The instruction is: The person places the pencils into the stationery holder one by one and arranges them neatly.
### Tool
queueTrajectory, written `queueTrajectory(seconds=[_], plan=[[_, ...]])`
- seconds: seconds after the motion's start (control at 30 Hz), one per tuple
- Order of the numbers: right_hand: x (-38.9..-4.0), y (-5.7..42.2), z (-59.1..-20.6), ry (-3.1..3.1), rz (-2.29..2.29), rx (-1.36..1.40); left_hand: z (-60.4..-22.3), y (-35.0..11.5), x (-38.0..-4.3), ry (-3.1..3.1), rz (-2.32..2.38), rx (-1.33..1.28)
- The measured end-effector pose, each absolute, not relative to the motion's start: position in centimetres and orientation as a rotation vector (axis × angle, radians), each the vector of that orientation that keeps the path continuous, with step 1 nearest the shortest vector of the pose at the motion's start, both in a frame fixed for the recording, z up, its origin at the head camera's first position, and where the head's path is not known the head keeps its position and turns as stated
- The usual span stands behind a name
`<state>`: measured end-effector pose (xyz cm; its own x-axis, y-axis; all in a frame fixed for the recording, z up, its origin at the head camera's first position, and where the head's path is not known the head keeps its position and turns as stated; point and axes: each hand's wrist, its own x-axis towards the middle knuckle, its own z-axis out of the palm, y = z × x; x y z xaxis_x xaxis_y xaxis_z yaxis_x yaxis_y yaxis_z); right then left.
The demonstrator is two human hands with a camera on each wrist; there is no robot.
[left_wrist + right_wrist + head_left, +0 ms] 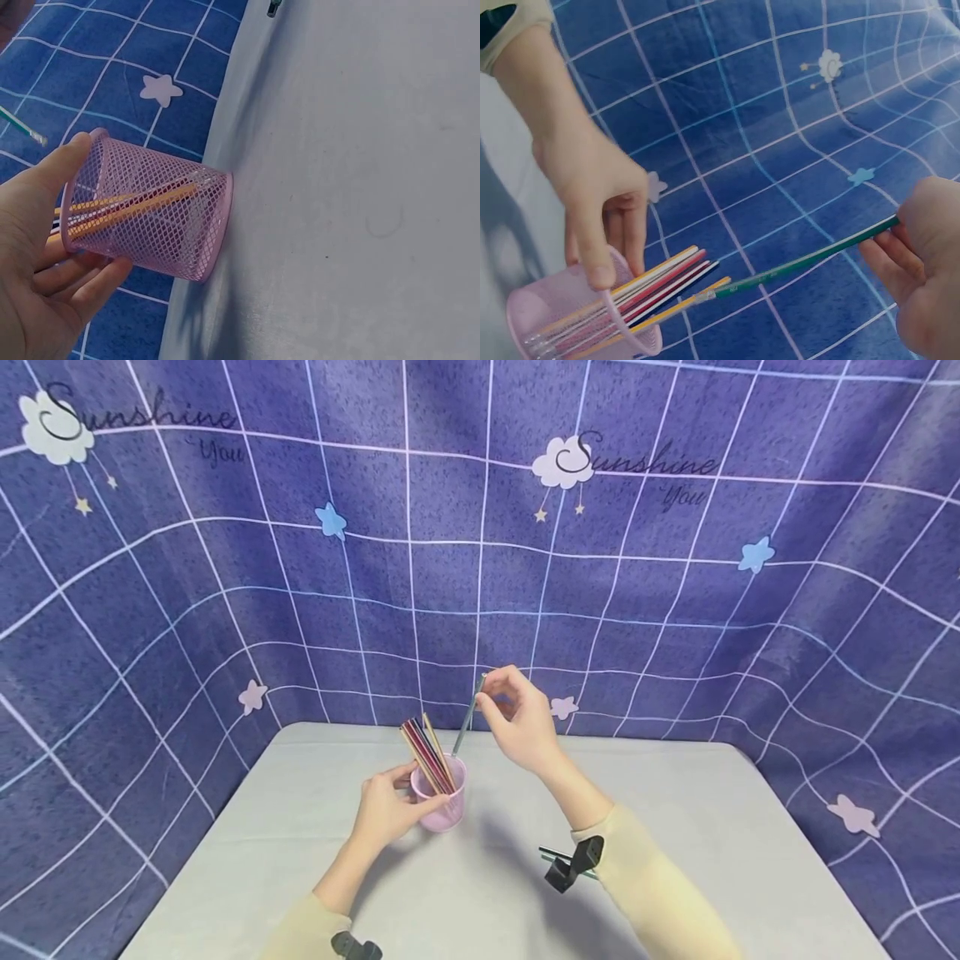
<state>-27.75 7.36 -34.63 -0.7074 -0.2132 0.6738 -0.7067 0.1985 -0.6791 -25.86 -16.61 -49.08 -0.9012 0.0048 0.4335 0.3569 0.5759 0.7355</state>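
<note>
A pink mesh pencil cup point(442, 818) stands on the table, and my left hand point(386, 810) grips it near the rim with thumb and fingers on opposite sides. Several pencils point(656, 289) in yellow, red, white and dark colours lean inside it, their silver ends at the bottom. Higher up and to the right, my right hand point(525, 718) pinches a green pencil point(802, 262) by its upper end. That pencil slants down toward the cup; its silver lower end is just above the rim in the left wrist view.
Dark green pencils point(555, 853) lie on the white tabletop point(300, 827), partly hidden below the right wrist and its black camera point(573, 864). A blue grid-patterned curtain point(480, 568) surrounds the table at the back and sides.
</note>
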Motion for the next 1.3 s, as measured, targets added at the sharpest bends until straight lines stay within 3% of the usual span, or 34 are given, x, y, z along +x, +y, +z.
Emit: queueTrajectory(seconds=[1.3], plan=[[-30.8, 1.6, -41.3, -2.408, 1.219, 0.874, -49.3, -16.8, -25.5, -2.420, -1.240, -0.282]])
